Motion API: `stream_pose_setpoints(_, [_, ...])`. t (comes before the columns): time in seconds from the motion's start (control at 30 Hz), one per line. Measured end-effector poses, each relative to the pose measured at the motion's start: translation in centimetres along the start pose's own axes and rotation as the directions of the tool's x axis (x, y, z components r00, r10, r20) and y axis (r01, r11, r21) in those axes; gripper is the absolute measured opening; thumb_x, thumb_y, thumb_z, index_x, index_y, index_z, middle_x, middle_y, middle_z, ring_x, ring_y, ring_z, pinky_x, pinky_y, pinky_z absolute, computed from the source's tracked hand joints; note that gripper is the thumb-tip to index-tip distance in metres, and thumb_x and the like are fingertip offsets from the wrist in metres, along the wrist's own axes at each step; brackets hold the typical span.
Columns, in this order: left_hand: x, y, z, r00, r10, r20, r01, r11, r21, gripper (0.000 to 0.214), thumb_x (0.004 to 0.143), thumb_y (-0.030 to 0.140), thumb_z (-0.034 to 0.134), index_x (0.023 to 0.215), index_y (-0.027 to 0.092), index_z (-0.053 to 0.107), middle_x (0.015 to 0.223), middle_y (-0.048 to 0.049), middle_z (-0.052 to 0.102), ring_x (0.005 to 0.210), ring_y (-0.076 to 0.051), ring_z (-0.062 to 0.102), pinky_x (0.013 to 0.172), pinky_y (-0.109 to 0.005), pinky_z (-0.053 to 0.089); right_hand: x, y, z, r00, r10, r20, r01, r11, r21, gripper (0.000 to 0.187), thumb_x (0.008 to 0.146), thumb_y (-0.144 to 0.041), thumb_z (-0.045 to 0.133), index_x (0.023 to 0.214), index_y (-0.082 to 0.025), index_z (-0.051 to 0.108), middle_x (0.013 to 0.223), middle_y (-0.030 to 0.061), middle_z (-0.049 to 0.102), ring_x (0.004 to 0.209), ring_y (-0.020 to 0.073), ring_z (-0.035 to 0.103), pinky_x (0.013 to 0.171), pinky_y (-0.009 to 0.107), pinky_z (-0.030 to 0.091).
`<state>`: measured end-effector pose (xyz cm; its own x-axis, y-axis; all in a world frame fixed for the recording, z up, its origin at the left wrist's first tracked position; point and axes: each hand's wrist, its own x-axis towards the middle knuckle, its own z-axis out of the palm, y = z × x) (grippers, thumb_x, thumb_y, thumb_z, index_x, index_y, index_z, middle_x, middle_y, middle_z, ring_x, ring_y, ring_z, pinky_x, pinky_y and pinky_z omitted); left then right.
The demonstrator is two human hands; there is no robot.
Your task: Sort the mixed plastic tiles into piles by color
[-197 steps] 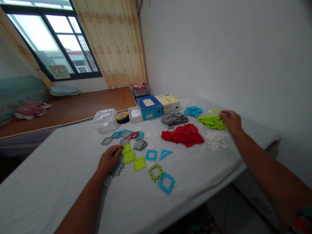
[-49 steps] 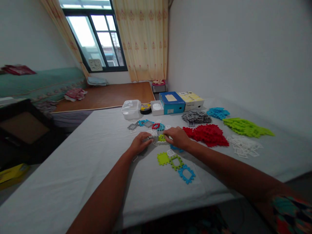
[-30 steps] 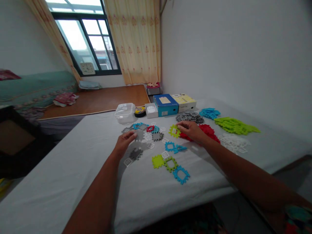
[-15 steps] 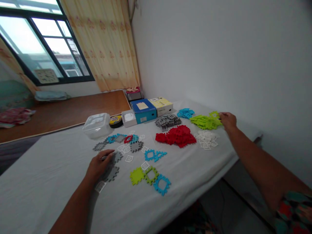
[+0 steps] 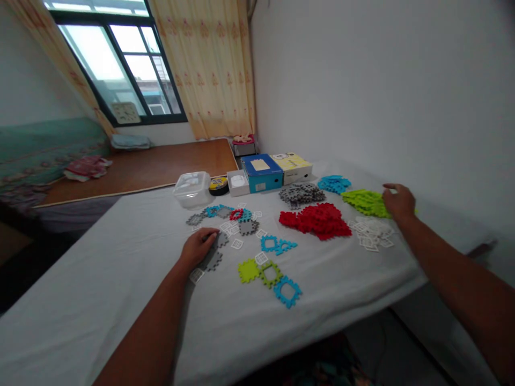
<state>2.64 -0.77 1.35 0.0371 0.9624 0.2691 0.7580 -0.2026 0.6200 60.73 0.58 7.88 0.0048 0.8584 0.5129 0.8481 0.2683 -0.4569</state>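
Note:
My left hand rests at the left of the table, fingers bent and close together on flat grey toothed building tiles, partly hiding them. My right hand is over the right end of a heap of lime green tiles, thumb and forefinger apart with no piece visible between them. A bit of lime green shows past its far side. Between the hands lie a joined row of a solid lime tile, a lime frame and a blue frame, plus two joined blue pieces.
Heaps of red tiles, grey tiles, blue tiles and white window pieces sit on the right. A joined chain lies near the left hand. Behind stand a clear plastic tub, black tape roll, and boxes.
The view has swung left, so everything sits farther right. My right hand has moved over the lime heap's end, and the lime frame at its fingertips no longer shows. My left hand stays on the grey tiles.

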Motion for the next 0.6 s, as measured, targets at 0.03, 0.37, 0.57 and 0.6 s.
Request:
stream_pose_setpoints(0.03, [0.0,0.0,0.1,1.0,0.006,0.007,-0.006,1.0,0.007,0.037,0.079,0.048,0.052,0.097,0.024,0.074,0.104,-0.0062,0.074,0.099,-0.025,0.066,0.094,-0.039,0.048,-0.1,-2.0,1.2,0.996,-0.062,0.067,0.06,0.998,0.02,0.03,0.089,-0.038,0.052,0.092,-0.016,0.074,0.08,0.0109,0.07,0.075,0.019,0.062,0.071,0.031,0.045])
stream_pose_setpoints(0.37, [-0.2,-0.5,0.5,1.0,0.011,0.0,-0.011,1.0,-0.011,0.032,0.082,0.041,0.053,0.099,0.024,0.074,0.102,-0.0056,0.074,0.098,-0.024,0.066,0.093,-0.037,0.048,-2.6,-19.0,13.1,0.701,-0.511,0.497,0.454,0.858,0.242,0.029,0.088,-0.022,0.057,0.115,-0.02,0.065,0.115,0.0081,0.067,0.085,0.0161,0.064,0.081,0.028,0.047])
stream_pose_setpoints(0.57, [-0.2,-0.2,0.7,1.0,0.001,-0.027,-0.003,0.999,-0.041,0.03,0.082,0.039,0.054,0.097,0.024,0.075,0.103,-0.0057,0.074,0.097,-0.024,0.066,0.09,-0.037,0.049,-0.5,-21.2,15.4,0.748,-0.393,0.535,0.449,0.893,0.027,0.026,0.09,-0.025,0.055,0.114,-0.022,0.066,0.114,0.0083,0.068,0.096,0.0215,0.065,0.082,0.03,0.046])
stream_pose_setpoints(0.6, [-0.2,-0.3,0.7,1.0,0.002,-0.028,-0.003,0.999,-0.043,0.029,0.082,0.039,0.054,0.097,0.024,0.075,0.103,-0.0057,0.074,0.097,-0.024,0.066,0.09,-0.037,0.049,-0.1,-21.4,15.7,0.749,-0.361,0.555,0.451,0.892,-0.029,0.026,0.091,-0.029,0.055,0.113,-0.022,0.067,0.112,0.0097,0.068,0.098,0.0236,0.064,0.081,0.031,0.046])
